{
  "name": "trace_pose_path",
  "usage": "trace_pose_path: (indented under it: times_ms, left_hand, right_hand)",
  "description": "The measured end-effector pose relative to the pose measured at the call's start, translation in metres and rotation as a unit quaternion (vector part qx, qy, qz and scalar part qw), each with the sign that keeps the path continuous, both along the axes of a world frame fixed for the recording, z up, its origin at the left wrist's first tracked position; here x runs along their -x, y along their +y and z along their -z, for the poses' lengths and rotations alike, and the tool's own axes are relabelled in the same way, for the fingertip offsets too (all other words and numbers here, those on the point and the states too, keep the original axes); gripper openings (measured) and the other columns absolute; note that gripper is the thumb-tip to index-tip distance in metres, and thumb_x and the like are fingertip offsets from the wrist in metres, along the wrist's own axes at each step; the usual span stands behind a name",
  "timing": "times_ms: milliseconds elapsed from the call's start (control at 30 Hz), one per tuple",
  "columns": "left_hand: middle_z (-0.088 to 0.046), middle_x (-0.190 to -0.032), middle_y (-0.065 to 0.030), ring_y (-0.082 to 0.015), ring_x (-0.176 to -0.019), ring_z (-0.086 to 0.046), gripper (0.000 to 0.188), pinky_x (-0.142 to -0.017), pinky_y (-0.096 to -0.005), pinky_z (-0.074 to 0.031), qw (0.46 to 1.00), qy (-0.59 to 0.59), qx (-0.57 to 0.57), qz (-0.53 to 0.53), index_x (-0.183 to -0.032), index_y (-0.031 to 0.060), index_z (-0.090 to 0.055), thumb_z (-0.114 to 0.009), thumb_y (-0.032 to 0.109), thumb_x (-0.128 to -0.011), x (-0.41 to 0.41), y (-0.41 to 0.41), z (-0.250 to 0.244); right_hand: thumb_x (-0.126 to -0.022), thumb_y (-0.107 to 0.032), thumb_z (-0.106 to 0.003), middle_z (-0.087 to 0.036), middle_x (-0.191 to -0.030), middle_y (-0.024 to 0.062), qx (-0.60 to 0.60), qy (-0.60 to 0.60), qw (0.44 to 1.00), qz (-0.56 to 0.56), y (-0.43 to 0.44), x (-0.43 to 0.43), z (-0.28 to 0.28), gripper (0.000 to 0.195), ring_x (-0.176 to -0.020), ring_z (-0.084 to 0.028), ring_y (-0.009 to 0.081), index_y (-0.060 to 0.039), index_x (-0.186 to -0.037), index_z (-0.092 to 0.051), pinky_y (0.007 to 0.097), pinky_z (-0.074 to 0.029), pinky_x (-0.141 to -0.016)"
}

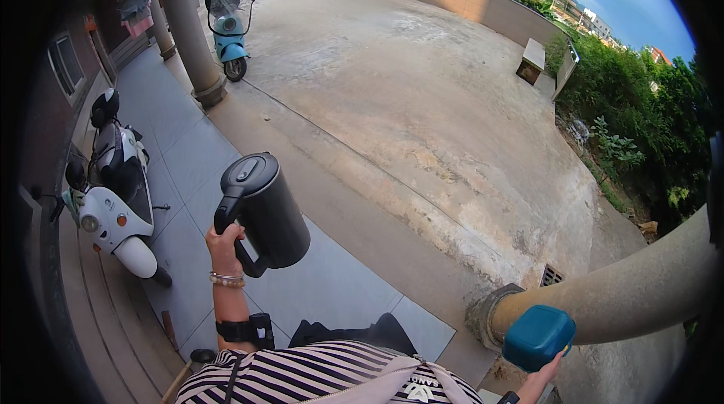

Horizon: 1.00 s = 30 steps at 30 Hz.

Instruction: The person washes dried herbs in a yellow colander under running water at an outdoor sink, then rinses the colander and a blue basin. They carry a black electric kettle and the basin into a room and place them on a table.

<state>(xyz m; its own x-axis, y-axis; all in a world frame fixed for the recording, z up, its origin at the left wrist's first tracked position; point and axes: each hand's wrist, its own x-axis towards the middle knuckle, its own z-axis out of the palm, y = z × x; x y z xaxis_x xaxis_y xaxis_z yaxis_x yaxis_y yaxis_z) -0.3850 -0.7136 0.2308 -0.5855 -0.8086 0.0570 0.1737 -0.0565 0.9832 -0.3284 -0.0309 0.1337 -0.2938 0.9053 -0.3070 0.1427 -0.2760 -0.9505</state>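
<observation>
Held out in front of me is a dark electric kettle [277, 220], its lid closed. My left hand [224, 240] grips it by the handle, with bracelets and a black strap on that arm. Off to the lower right, my right hand [547, 369] holds a teal plastic box [540, 336] with rounded corners. The fingers are mostly hidden beneath and behind the box, and what it contains cannot be seen. The box overlaps the base of a round column [611, 285] in the view.
A white scooter [121, 206] stands along the wall at left. Farther off, a light-blue scooter with a canopy [231, 36] is parked by a pillar [186, 25]. Grey floor tiles [339, 268] meet a concrete yard [407, 93]. A drain grate [551, 275] lies near the right column.
</observation>
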Motion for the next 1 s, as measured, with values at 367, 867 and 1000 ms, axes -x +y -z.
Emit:
trace_pose_path:
  times_ms: [367,867,1000]
  left_hand:
    - [-0.049,-0.059,-0.0036,-0.0127,-0.050,-0.046,0.007,-0.052,-0.0251,-0.040,0.961,0.064,-0.029,-0.269,-0.071,0.0006,-0.052,-0.053,-0.001,-0.064,-0.007,-0.070,0.003]
    - [-0.049,-0.056,-0.0015,-0.0112,-0.050,-0.045,0.004,-0.052,-0.0240,-0.038,0.876,-0.016,-0.017,-0.481,-0.064,0.0025,-0.052,-0.054,0.000,-0.064,0.019,-0.192,0.021]
    - [-0.049,-0.058,-0.0023,-0.0117,-0.051,-0.046,0.004,-0.052,-0.0240,-0.039,0.866,0.003,-0.034,-0.499,-0.067,0.0009,-0.052,-0.053,-0.001,-0.065,0.045,-0.253,0.026]
  right_hand:
    - [-0.087,-0.037,-0.047,-0.058,-0.100,0.0126,-0.106,0.002,0.942,-0.318,-0.128,0.377,-0.010,0.044,-0.085,-0.055,0.0217,0.0016,-0.107,-0.055,0.0320,-0.043,-0.078]
    - [-0.080,-0.039,-0.054,-0.058,-0.069,0.0193,-0.478,-0.054,0.662,-0.575,-0.528,0.644,0.041,0.041,-0.065,-0.056,0.0317,0.0020,-0.073,-0.057,0.0399,-0.042,-0.060]
    - [-0.078,-0.037,-0.057,-0.057,-0.068,0.0205,-0.474,-0.060,0.608,-0.634,-0.576,0.687,0.062,0.039,-0.065,-0.056,0.0317,0.0019,-0.072,-0.057,0.0400,-0.042,-0.060]
